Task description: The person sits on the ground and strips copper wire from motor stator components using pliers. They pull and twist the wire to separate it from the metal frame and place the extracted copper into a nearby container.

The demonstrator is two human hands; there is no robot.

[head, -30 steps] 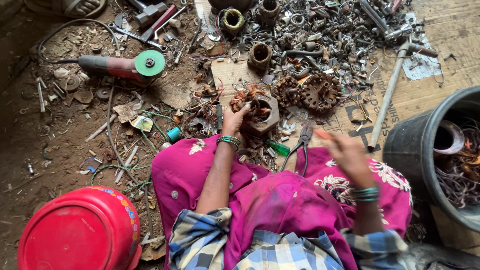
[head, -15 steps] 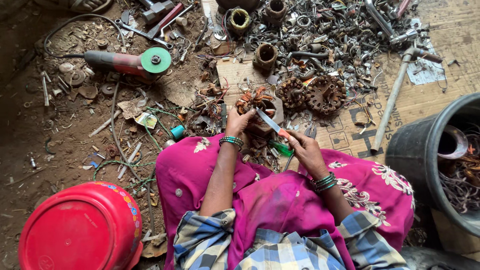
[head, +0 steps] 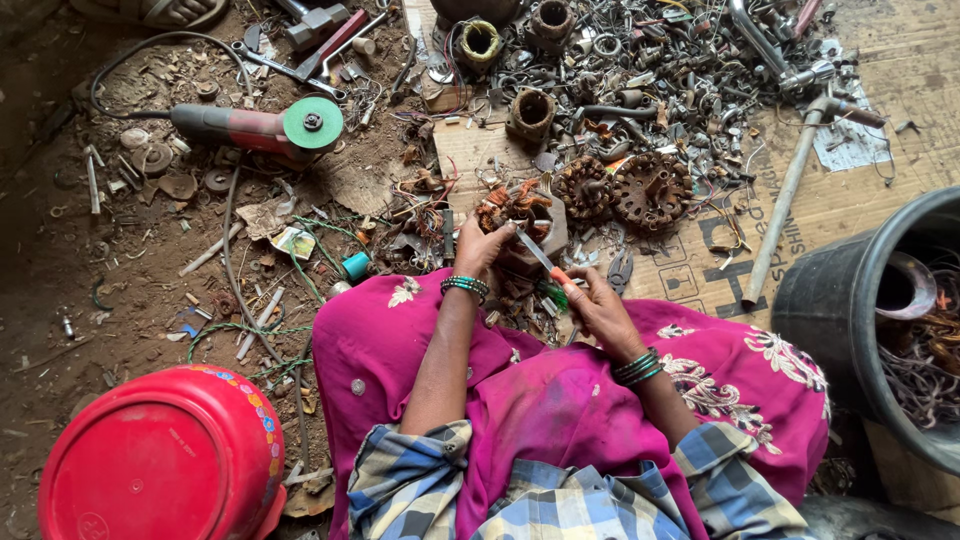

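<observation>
My left hand (head: pixel 484 249) grips a rusty motor stator with copper wire windings (head: pixel 515 215), which rests on the ground just past my knees. My right hand (head: pixel 598 308) holds a screwdriver (head: pixel 541 256) with an orange-and-green handle. Its metal tip points up-left into the windings, beside my left fingers. Pink cloth (head: pixel 540 400) covers my lap, and there are green bangles on both wrists.
A red angle grinder with a green disc (head: pixel 262 128) lies at the upper left. Two rusty round rotors (head: pixel 625 190) and a heap of scrap metal (head: pixel 650 70) lie beyond. A hammer (head: pixel 790 190) lies right, beside a black tub of wire (head: pixel 890 320). A red tub (head: pixel 150 460) sits lower left.
My right hand came down from mid-air, picked up the screwdriver and brought its tip to the stator. My left hand stayed on the stator.
</observation>
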